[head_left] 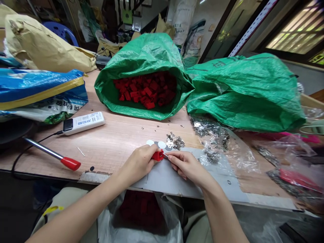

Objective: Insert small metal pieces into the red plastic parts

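Note:
My left hand (141,161) is closed around a small red plastic block (158,155), low over the grey sheet at the table's front. Fingers pinched, my right hand (183,164) grips a thin metal pin-like tool (165,155) whose end meets the block's right side. What the tool's tip touches inside the block is too small to make out. Just beyond both hands lies a pile of small metal pieces (175,141). White round spots (162,145) show on the sheet beside it.
A green sack (141,54) full of red blocks (146,89) lies open behind my hands, another green sack (248,91) to its right. Clear plastic bags (215,148) hold metal pieces. Leftward are a white power bank (84,123) and a red-handled lever (71,163). Red blocks fill a bag (106,219) at my lap.

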Demonstrator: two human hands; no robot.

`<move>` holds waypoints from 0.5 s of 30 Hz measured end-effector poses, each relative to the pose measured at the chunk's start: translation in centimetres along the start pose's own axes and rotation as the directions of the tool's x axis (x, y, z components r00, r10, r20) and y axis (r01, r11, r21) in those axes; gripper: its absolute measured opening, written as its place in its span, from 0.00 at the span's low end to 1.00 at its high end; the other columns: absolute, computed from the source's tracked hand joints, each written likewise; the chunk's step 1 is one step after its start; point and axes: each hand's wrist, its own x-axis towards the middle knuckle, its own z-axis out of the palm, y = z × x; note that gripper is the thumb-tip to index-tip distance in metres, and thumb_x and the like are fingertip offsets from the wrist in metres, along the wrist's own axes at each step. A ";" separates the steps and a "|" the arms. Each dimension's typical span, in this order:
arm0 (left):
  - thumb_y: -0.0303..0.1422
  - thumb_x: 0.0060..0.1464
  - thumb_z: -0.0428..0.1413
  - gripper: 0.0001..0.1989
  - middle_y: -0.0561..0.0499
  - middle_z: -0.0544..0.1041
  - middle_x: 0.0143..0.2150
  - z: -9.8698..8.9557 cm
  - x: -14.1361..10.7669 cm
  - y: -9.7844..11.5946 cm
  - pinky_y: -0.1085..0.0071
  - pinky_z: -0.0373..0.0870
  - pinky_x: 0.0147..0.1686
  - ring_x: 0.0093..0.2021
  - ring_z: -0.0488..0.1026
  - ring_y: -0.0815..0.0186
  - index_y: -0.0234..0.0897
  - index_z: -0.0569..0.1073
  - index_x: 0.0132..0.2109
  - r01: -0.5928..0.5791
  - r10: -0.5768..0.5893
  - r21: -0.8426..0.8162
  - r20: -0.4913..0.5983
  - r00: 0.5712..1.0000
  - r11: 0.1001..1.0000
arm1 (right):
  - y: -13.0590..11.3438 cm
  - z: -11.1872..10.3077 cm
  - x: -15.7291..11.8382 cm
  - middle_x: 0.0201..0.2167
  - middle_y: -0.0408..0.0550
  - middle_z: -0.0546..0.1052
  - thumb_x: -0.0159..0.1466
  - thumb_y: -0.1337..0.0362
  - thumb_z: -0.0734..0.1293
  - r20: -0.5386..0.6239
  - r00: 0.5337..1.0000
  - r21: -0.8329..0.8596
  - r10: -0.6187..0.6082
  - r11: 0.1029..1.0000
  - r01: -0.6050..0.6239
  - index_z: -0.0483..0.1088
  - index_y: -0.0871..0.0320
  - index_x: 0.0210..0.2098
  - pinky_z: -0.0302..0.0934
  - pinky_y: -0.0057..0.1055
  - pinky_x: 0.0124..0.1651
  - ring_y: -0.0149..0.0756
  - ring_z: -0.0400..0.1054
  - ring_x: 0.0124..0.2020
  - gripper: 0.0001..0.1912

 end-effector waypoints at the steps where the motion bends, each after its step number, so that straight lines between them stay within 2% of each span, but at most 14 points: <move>1: 0.19 0.54 0.52 0.11 0.50 0.75 0.38 0.0 0.0 0.0 0.70 0.66 0.37 0.38 0.73 0.63 0.39 0.66 0.41 -0.005 0.005 0.003 -0.004 1.000 1.000 | -0.1 0.2 -0.1 0.20 0.36 0.60 0.65 0.50 0.65 -0.019 1.000 -0.023 0.000 1.000 -0.001 0.75 0.59 0.51 0.46 0.22 0.14 0.24 0.50 0.14 0.23; 6: 0.20 0.54 0.52 0.09 0.50 0.74 0.36 0.2 -0.1 -0.1 0.71 0.64 0.36 0.36 0.72 0.63 0.38 0.65 0.38 -0.012 0.013 0.009 -0.021 1.000 1.000 | -0.5 0.8 -0.2 0.16 0.36 0.59 0.67 0.54 0.62 -0.060 0.997 -0.153 -0.053 0.987 0.043 0.76 0.59 0.52 0.49 0.25 0.14 0.26 0.50 0.13 0.21; 9: 0.20 0.54 0.52 0.09 0.51 0.73 0.34 0.3 0.0 -0.2 0.71 0.63 0.34 0.35 0.71 0.64 0.39 0.63 0.36 -0.027 0.027 -0.006 -0.029 0.999 1.000 | -0.5 0.9 -0.1 0.15 0.41 0.67 0.67 0.56 0.61 -0.102 0.984 -0.271 -0.144 0.956 0.112 0.79 0.58 0.49 0.57 0.27 0.21 0.32 0.61 0.17 0.20; 12: 0.19 0.54 0.52 0.10 0.52 0.71 0.33 0.2 0.0 -0.2 0.72 0.61 0.33 0.34 0.70 0.65 0.39 0.62 0.35 -0.048 0.048 -0.007 -0.034 0.998 0.999 | -0.7 1.1 -0.2 0.28 0.48 0.80 0.67 0.58 0.61 -0.133 0.967 -0.363 -0.216 0.919 0.155 0.81 0.55 0.46 0.65 0.34 0.35 0.43 0.74 0.33 0.19; 15: 0.19 0.54 0.52 0.10 0.53 0.70 0.32 0.1 0.0 -0.1 0.72 0.60 0.32 0.32 0.69 0.66 0.39 0.61 0.34 -0.057 0.057 0.006 -0.032 0.998 0.998 | -0.9 1.3 -0.3 0.40 0.48 0.83 0.66 0.60 0.61 -0.154 0.965 -0.408 -0.214 0.903 0.135 0.82 0.53 0.44 0.65 0.38 0.45 0.48 0.75 0.43 0.18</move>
